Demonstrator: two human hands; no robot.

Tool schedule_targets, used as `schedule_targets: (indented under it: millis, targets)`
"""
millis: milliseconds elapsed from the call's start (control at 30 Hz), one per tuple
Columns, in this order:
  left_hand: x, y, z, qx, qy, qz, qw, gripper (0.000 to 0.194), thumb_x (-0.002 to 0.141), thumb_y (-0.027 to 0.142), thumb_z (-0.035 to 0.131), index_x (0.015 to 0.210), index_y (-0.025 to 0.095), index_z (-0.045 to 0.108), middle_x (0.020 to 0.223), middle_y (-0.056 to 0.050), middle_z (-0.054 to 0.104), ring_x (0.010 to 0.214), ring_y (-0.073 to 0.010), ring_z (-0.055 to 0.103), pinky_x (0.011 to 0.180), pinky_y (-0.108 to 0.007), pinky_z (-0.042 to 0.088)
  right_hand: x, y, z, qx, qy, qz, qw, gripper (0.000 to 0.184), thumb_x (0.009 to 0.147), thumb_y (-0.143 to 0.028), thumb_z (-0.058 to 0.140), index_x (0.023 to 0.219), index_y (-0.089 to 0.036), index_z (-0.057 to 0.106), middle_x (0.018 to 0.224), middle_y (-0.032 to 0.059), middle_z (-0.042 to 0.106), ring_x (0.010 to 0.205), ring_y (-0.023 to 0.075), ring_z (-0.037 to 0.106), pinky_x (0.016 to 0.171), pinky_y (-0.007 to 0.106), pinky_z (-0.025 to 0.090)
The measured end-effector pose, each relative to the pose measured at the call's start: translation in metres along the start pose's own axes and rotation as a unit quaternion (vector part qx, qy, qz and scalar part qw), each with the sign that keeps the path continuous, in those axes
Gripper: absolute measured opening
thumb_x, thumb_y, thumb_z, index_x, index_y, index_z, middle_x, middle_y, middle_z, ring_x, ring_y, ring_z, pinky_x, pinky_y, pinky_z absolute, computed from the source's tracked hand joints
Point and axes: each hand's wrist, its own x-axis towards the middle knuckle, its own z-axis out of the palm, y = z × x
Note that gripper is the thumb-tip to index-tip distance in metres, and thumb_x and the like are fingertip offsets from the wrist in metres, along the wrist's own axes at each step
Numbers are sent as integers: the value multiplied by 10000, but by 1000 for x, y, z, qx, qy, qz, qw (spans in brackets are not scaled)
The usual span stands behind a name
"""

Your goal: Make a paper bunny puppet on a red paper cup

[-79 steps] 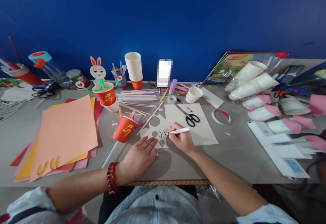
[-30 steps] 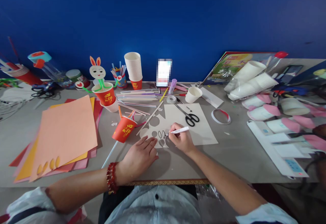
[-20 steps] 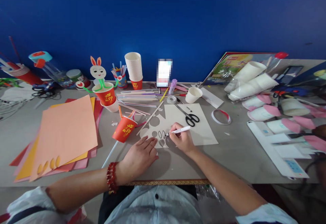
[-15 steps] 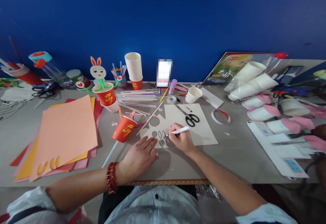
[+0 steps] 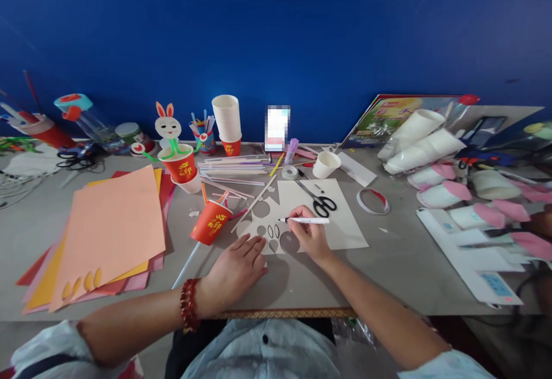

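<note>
One flat left hand (image 5: 235, 275), fingers extended and gripping nothing, rests over the near-left edge of the white sheet (image 5: 342, 229). Well left of the sheet, a stack of coloured paper (image 5: 116, 218) shows four oval shapes (image 5: 88, 281) along its near edge; whether they are cut through cannot be told. The right hand (image 5: 311, 236), above the sheet's middle, has its fingers closed around a white marker (image 5: 314, 221); the nib points left, and contact with the sheet cannot be confirmed. Round holes (image 5: 290, 242) in the sheet indicate discs taken out. Two oval outlines (image 5: 276, 231) on the sheet are closed: drawing judged complete for this pair, both uncut. Just left of the sheet, a tilted red cup (image 5: 210, 222) carries straw limbs but no visible head: judged part-built. Scissors (image 5: 314, 196) lie on the sheet's far part, unheld. Beyond the sheet to its far left, loose straws (image 5: 235, 170) lie heaped, and past them a rabbit figure (image 5: 167, 128) has head, ears and arms fitted: judged finished.
</note>
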Motion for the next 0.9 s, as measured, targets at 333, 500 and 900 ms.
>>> schedule_targets:
  millis: [333,500,900]
  targets:
    - [1,1,0,-2,11,-1,1000,170,941,268,581,924,121,664,1260,-169,676,1166,-281,646,1020,-455,471,0,-9,-1,-46,-26,-41,998,68,863,-283,583,857,-215,585,697,-15,571,556,125,481,489,224,367]
    - [1,1,0,-9,17,-6,1000,137,933,248,589,922,127,654,1239,-150,691,1158,-281,652,1012,-454,484,1,-11,-4,-55,-7,-55,997,91,875,-298,590,873,-210,614,741,1,609,578,130,505,513,235,386]
    - [9,-3,-43,-285,90,-104,949,230,1008,290,440,1114,185,616,1113,-86,728,1036,-186,676,907,-319,536,-23,-37,-18,195,-147,-60,968,111,880,-310,601,841,-206,589,659,8,627,562,154,565,525,269,413]
